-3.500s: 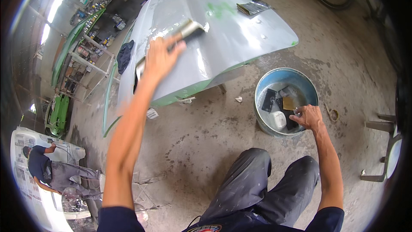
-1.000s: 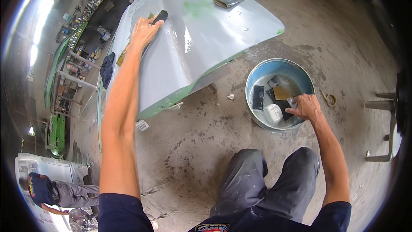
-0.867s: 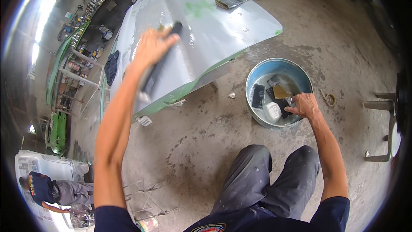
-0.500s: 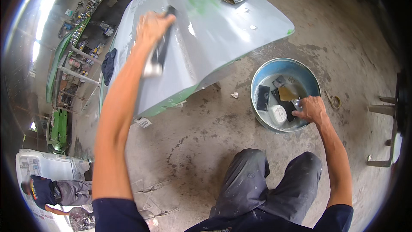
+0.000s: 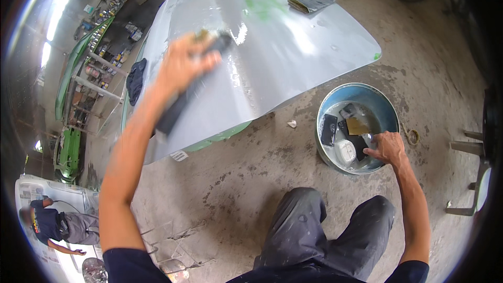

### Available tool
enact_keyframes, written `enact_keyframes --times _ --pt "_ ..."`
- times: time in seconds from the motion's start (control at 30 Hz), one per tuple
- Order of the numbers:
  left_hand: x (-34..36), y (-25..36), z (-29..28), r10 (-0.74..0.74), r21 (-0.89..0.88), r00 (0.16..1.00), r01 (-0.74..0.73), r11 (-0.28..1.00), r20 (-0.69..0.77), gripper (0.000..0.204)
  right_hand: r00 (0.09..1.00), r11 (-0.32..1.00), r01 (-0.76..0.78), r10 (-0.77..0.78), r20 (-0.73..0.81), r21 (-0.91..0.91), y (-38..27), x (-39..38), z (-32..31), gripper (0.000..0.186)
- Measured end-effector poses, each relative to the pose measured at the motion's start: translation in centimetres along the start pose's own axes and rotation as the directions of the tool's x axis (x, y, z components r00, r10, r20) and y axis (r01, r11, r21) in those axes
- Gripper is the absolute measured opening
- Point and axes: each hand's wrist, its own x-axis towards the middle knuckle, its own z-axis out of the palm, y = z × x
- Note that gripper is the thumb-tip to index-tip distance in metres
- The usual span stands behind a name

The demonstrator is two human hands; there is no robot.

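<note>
My left hand [image 5: 186, 65] is closed around a long black sanding block [image 5: 181, 102], laid slantwise on a wet, light-grey car hood panel [image 5: 283, 68]. Motion blurs both hand and block. Over on the right, my right hand [image 5: 389, 148] reaches inside the rim of a round blue tub [image 5: 320, 141] of cloudy water. Its thumb points left beside black pads, while the other fingertips are hidden, so I cannot tell what it holds. In the tub lie a white rounded block [image 5: 345, 152], a brown pad [image 5: 358, 126] and a black rectangular pad [image 5: 329, 129].
A folded dark sheet [image 5: 313, 1] rests on the panel's far right. Dark cloth [image 5: 136, 81] hangs at its left edge. Beside the tub lies a ring of tape [image 5: 413, 137]; a chair [image 5: 474, 173] stands far right. Another person [image 5: 63, 222] works at lower left.
My left hand and the block have shifted over the panel, the block's near end now lower and further left. My right hand stays in the tub. The whole view has shifted slightly.
</note>
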Motion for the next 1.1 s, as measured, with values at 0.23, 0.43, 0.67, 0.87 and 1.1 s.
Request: enact_keyframes --times 0.23,0.43,0.67,0.87,1.1 --pt "3.0 0.8 -0.2 -0.438 0.007 0.898 0.438 0.899 0.037 0.077 0.998 1.000 -0.003 0.004 -0.055 0.015 -0.1 -0.4 0.2 0.056" --pt "-12.1 6.2 -5.2 -0.041 -0.105 0.996 0.049 0.993 0.082 0.065 1.000 1.000 0.013 -0.013 0.006 0.004 -0.6 -0.5 -1.0 0.057" --pt "4.0 -10.7 -1.5 -0.590 0.063 0.805 0.587 0.807 0.061 0.071 0.998 0.999 -0.004 0.006 -0.057 0.041 0.1 -0.3 0.3 0.057" --pt "-8.9 6.4 -3.9 -0.071 0.088 0.997 0.068 0.994 0.035 0.064 0.998 0.998 0.043 -0.040 -0.044 0.053 -0.4 -0.5 -0.5 0.058" --pt "0.4 -7.3 -2.4 -0.229 -0.036 0.973 0.230 0.973 0.030 0.057 0.998 0.989 0.005 0.006 -0.070 0.146 -0.1 -0.3 -0.8 0.059"
